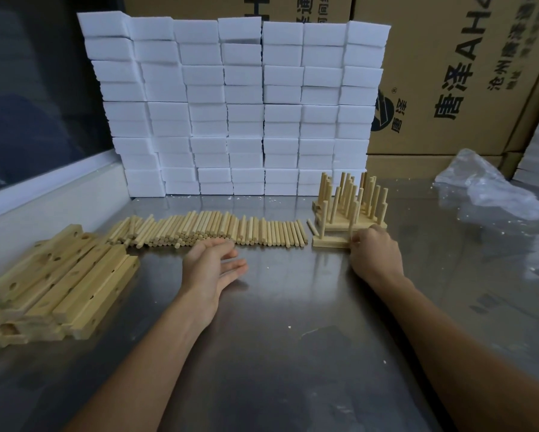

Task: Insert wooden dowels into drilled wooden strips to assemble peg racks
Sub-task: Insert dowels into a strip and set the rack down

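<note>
- Head view: the left hand (213, 266) is hovering with fingers straight and relaxed, holding nothing, just in front of the long row of pale round wooden dowels (212, 233) lying side by side on the shiny steel table (293, 338).
- The right hand (374, 255) is curling its fingers at the near end of a pale drilled wooden strip (329, 242) that is carrying upright dowels; it seems to be pinching the strip, though the fingertips are hidden.
- Behind that strip, the finished peg racks (352, 207) are standing bunched together, pegs up.
- The undrilled-looking and drilled blank strips (59, 282) are lying stacked at the far left, well apart from the right hand.
- Judging by looks, the dowels are being light, stiff and smooth, so likely to roll; pinching one mid-length should suit. The strips are rigid; holding by the long edges keeps holes free.
- White foam blocks (233, 104) are standing stacked behind.
- The brown cardboard cartons (449, 73) are showing "唐泽", "AH" and "沧州"; the smaller print is staying unreadable.
</note>
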Motion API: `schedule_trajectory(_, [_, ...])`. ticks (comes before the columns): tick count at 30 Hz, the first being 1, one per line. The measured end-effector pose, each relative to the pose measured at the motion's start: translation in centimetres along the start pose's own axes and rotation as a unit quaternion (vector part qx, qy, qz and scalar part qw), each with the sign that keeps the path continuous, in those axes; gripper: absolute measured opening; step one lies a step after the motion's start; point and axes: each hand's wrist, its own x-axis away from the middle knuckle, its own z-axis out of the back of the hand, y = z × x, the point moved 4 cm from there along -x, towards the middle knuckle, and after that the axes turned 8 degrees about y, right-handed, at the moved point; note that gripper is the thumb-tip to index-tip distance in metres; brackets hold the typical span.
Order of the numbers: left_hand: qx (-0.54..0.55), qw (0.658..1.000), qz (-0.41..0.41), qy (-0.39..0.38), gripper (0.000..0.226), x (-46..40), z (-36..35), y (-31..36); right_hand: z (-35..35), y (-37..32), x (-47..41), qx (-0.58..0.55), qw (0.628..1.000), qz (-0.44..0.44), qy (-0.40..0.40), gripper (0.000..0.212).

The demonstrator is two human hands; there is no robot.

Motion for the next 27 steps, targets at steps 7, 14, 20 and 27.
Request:
schedule_trajectory(7, [0.004, 1.000, 0.006, -0.007, 0.007, -0.1, -0.1, -0.1, -0.3, 0.8, -0.2, 0.002, 0.999, -0.047, -0.004, 0.029])
schedule_trajectory(14, [0.000, 1.000, 0.006, -0.013, 0.006, -0.1, -0.1, 0.0, 0.1, 1.8, -0.7, 0.007, 0.997, -0.079, 0.022, 0.031])
schedule_trajectory(20, [-0.006, 1.000, 0.007, -0.012, 0.004, 0.0, -0.2, 0.0, -0.1, 2.6, -0.9, 0.017, 0.992, -0.127, 0.013, 0.040])
schedule_trajectory(27, [-0.020, 1.000, 0.001, -0.016, 0.003, 0.2, -0.2, 0.0, -1.0, 1.6, -1.0, 0.038, 0.996, -0.075, -0.037, 0.051])
